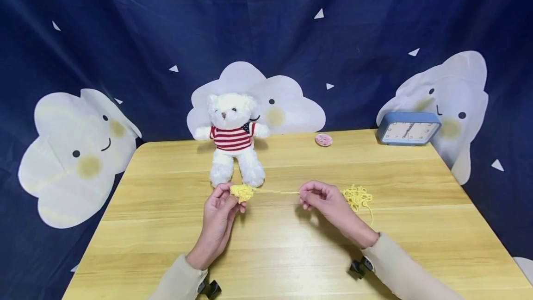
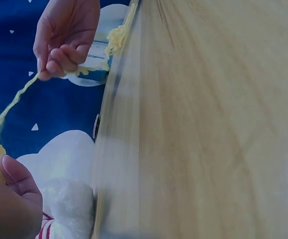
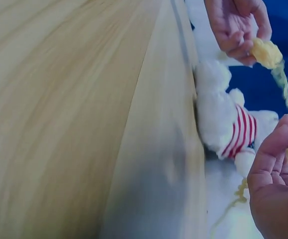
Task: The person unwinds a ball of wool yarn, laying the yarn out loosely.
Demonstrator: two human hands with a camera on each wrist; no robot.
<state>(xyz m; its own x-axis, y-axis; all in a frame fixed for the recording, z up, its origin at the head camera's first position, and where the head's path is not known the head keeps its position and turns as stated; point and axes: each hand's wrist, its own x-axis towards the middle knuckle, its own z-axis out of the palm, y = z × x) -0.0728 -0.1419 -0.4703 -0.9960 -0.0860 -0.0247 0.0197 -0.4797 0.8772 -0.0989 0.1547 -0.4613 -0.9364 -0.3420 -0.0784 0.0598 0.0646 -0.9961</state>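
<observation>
My left hand [image 1: 218,212] grips a small ball of yellow yarn [image 1: 242,192] between thumb and fingers, above the table in front of the teddy bear. From the ball a strand of yarn [image 1: 275,191] runs nearly straight across to my right hand [image 1: 326,203], which pinches it between thumb and fingertips. Beyond the right hand lies a loose, tangled heap of the same yarn [image 1: 357,197] with a tail trailing toward me. In the right wrist view the strand [image 3: 286,89] looks kinked and passes between the right thumb and fingers.
A white teddy bear [image 1: 233,138] in a striped shirt sits at the table's back edge. A small pink round item [image 1: 323,140] lies right of it. The blue clock [image 1: 409,128] stands at the back right of the wooden table [image 1: 166,226]. A dark blue cloud-patterned curtain [image 1: 145,22] hangs behind.
</observation>
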